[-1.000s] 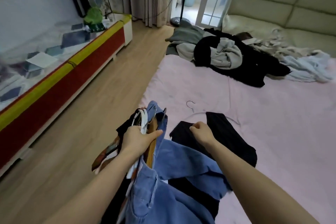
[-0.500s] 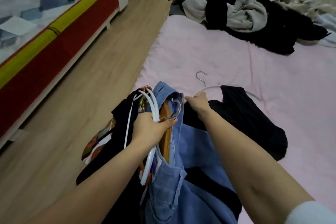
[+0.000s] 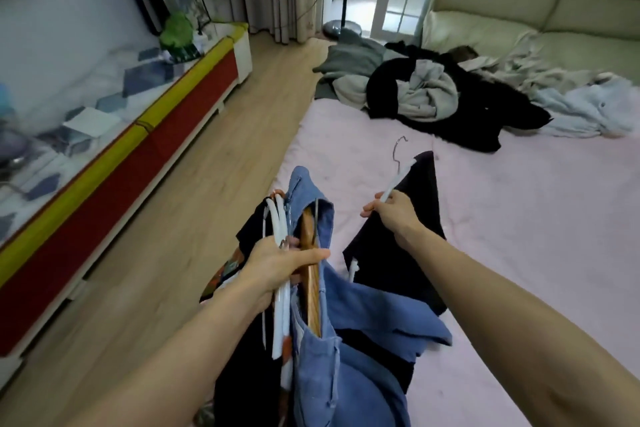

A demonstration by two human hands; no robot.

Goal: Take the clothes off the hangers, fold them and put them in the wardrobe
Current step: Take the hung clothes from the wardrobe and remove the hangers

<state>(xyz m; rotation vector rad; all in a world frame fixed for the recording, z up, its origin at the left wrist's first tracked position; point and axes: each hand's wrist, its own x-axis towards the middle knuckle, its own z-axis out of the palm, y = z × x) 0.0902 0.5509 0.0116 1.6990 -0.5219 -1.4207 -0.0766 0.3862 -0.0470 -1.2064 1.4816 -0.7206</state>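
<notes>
Right across the room spreads the pink bed cover point(image 3: 519, 236), with a dark heap of clothes point(image 3: 440, 100) piled at its far end near the cream sofa point(image 3: 540, 7), well apart from both hands. Along the left wall runs a long low cabinet point(image 3: 114, 177) with red and yellow fronts, wooden floor between it and the bed. Closer in, a blue denim garment point(image 3: 332, 350) hangs from the bundle of hangers point(image 3: 294, 253), white ones and a wooden one, which the left hand point(image 3: 280, 267) grips with fingers curled round them, dark clothes drooping beneath. Just to the right, the right hand point(image 3: 389, 213) pinches the arm of a white hanger point(image 3: 398, 177) carrying a black garment point(image 3: 398, 243); the garment hangs below and around that hand, its lower edge trailing onto the bed cover, the metal hook pointing away.
</notes>
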